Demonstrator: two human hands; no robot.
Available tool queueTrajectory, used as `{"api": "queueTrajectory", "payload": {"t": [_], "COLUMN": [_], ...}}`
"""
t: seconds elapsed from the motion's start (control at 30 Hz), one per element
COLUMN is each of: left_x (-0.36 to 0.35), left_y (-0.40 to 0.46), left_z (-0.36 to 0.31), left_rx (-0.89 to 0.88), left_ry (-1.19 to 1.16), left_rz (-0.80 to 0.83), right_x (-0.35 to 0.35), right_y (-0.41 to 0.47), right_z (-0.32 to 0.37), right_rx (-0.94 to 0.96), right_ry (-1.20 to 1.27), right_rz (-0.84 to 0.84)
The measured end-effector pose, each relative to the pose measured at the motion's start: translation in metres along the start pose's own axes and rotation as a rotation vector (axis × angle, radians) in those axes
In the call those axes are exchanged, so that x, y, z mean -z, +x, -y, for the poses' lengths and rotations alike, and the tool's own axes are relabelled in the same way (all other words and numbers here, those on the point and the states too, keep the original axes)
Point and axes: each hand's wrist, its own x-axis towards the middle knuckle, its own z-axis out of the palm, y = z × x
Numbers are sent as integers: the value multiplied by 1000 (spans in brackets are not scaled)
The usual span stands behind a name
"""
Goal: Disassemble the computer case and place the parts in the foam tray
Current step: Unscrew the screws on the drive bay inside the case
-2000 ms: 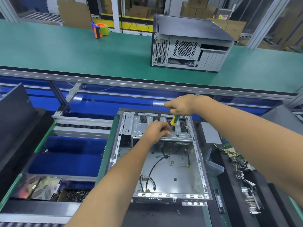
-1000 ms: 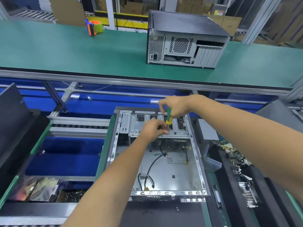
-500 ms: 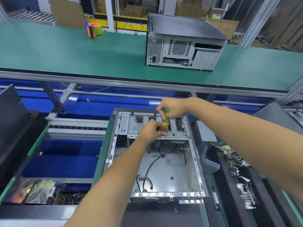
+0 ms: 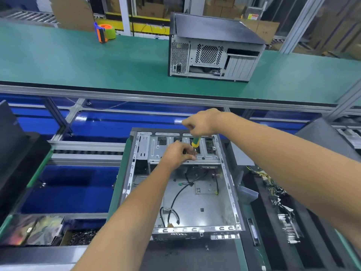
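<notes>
An open computer case (image 4: 230, 194) lies flat in front of me, with loose black cables (image 4: 175, 200) on its bare metal floor. At its far end sits a silver drive cage (image 4: 156, 149). My right hand (image 4: 201, 122) grips a green and yellow screwdriver (image 4: 195, 142) held upright over the cage. My left hand (image 4: 177, 153) rests on the cage and pinches the screwdriver's shaft near the tip. The tip is hidden behind my fingers. A black foam tray (image 4: 316, 241) on the right holds removed boards and wiring.
A second, closed computer case (image 4: 213, 49) stands on the green conveyor belt (image 4: 78, 61) beyond. An orange and green tape dispenser (image 4: 104, 32) sits at the belt's far edge. A bin of screws (image 4: 80, 236) and anti-static bags (image 4: 33, 229) lie at lower left.
My hands stay on the drive cage with the screwdriver. The right hand has shifted slightly on the handle, and my view has moved a little.
</notes>
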Motion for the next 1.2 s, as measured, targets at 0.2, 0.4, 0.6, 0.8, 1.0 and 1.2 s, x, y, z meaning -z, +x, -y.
{"api": "queueTrajectory", "payload": {"t": [0.2, 0.4, 0.6, 0.8, 1.0, 1.2], "left_x": [2, 3, 3, 2, 2, 2], "left_y": [1, 0, 1, 0, 1, 0], "left_z": [-2, 1, 0, 0, 1, 0], "left_rx": [-5, -4, 14, 7, -1, -25], "left_ry": [35, 25, 24, 23, -23, -8], "left_rz": [-7, -10, 10, 7, 26, 27], "right_x": [-9, -18, -3, -2, -5, -6], "right_y": [-2, -3, -3, -2, 0, -5], "right_z": [-10, -12, -3, -2, -4, -8], "right_rx": [78, -31, -105, 48, -64, 45], "right_ry": [264, 431, 27, 251, -81, 269], "right_rz": [-34, -154, -35, 28, -28, -31]}}
